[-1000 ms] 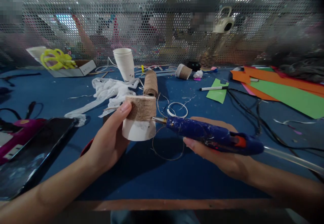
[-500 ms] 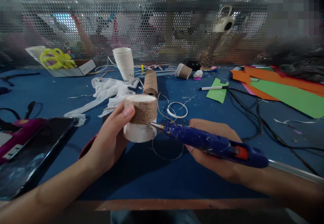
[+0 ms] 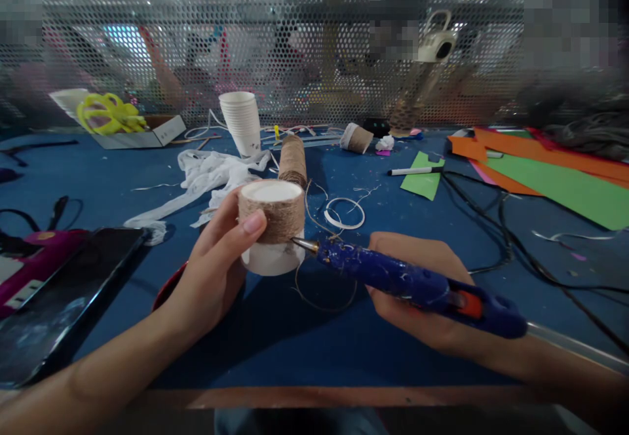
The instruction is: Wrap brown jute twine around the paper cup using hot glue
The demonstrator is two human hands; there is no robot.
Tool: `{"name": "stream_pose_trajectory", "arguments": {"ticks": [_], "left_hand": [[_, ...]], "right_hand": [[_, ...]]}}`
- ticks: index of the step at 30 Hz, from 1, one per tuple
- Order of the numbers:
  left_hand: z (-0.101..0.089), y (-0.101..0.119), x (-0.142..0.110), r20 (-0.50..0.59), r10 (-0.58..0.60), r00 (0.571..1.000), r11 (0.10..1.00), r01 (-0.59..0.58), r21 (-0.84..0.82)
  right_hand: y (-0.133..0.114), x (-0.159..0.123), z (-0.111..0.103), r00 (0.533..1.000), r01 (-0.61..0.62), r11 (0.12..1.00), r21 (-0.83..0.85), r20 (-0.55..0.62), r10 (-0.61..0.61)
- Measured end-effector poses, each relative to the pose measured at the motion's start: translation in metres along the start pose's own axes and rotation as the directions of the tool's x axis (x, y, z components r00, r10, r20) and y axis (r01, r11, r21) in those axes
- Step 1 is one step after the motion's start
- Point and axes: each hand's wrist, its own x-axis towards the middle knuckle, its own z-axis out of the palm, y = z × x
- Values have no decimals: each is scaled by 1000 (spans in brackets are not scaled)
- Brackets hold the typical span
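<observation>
My left hand (image 3: 216,258) is closed around a white paper cup (image 3: 272,259), thumb on its near side. Brown jute twine (image 3: 280,220) wraps the cup's upper part, while the lower part is bare white. In my right hand (image 3: 417,284) is a blue hot glue gun (image 3: 388,271) with a clear glue stick at its back end. Its metal nozzle meets the cup's right side at the lower edge of the twine. A loose twine strand loops on the table below the cup. Behind it lies a roll of jute twine (image 3: 293,160).
Crumpled white fabric (image 3: 216,171) and stacked paper cups (image 3: 240,124) are behind my left hand. A phone (image 3: 73,297) lies at left. Black cables (image 3: 506,225), coloured paper (image 3: 565,183), a marker (image 3: 415,171) and a white ring (image 3: 344,213) are to the right. Perforated metal mesh (image 3: 314,48) closes the back.
The cup has tipped so its white top end shows, and my left thumb has shifted slightly right. The glue gun has tilted, its back end lower, with the nozzle still at the twine's lower edge.
</observation>
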Motion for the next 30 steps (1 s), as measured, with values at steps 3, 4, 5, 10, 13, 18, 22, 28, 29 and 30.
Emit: {"name": "stream_pose_trajectory", "arguments": {"ticks": [3, 4, 5, 10, 13, 18, 22, 28, 29, 30], "left_hand": [[1, 0, 0, 12, 2, 1000, 1000, -2, 0], [1, 0, 0, 13, 7, 1000, 1000, -7, 1], [1, 0, 0, 14, 10, 1000, 1000, -10, 2], [1, 1, 0, 10, 6, 1000, 1000, -6, 6], [2, 2, 0, -9, 9, 1000, 1000, -9, 14], [4, 2, 0, -7, 31, 999, 999, -31, 12], [2, 1, 1, -10, 33, 999, 999, -33, 34], [1, 0, 1, -8, 36, 999, 997, -36, 68], [1, 0, 1, -5, 37, 999, 997, -36, 65], [1, 0, 1, -2, 38, 999, 997, -37, 60]], "right_hand": [[1, 0, 0, 1000, 9, 1000, -4, -1, -9], [1, 1, 0, 1000, 7, 1000, -7, -4, -7], [1, 1, -1, 1000, 5, 1000, -12, -5, -5], [-1, 1, -1, 1000, -12, 1000, -27, 7, 12], [-2, 1, 0, 999, -32, 999, -18, -9, 31], [-1, 2, 1, 999, -36, 999, -19, -35, 36], [0, 1, 0, 1000, -28, 999, -18, -8, 27], [0, 2, 0, 1000, -5, 1000, -20, -6, 5], [0, 2, 0, 1000, -5, 1000, -20, -8, 5], [0, 2, 0, 1000, -11, 1000, -20, -5, 10]]}}
